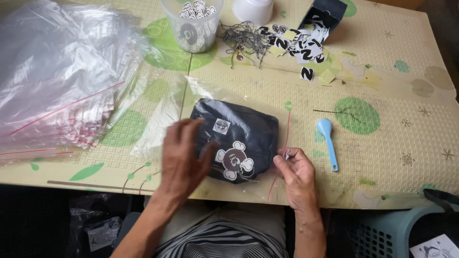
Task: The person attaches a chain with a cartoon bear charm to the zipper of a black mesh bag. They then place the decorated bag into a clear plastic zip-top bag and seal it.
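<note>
From the head camera, you have a folded dark garment (239, 136) with a skull-like white and brown patch lying inside a clear zip bag (267, 102), near the front edge of the table (392, 143) and right in front of you. Your left hand (184, 155) lies flat and open over the bag's left part, fingers spread, pressing down and gripping nothing. Your right hand (294, 169) pinches the bag's red seal strip (285, 148) between thumb and fingertips at the bag's right end; what looks like a small tag shows at the fingertips, though it is too small to tell for sure.

Judge the bundle as light and soft: the cloth will bend and sag if you lift it from one end, and the film is thin and slippery, so it will slide on the mat and crease easily. The firmest place to take hold is the seal edge, or flat under the folded cloth.

The table wears a yellow-green embossed mat, which gives a little grip. To your left lies a heap of empty clear bags (57, 76). At the far side stand a clear cup of stickers (191, 26), a tangle of thin strings (244, 40), loose printed tags (299, 45) spilling from a dark box (325, 12), and a white tub (253, 9). A blue plastic spoon (327, 141) lies just right of the bag.
</note>
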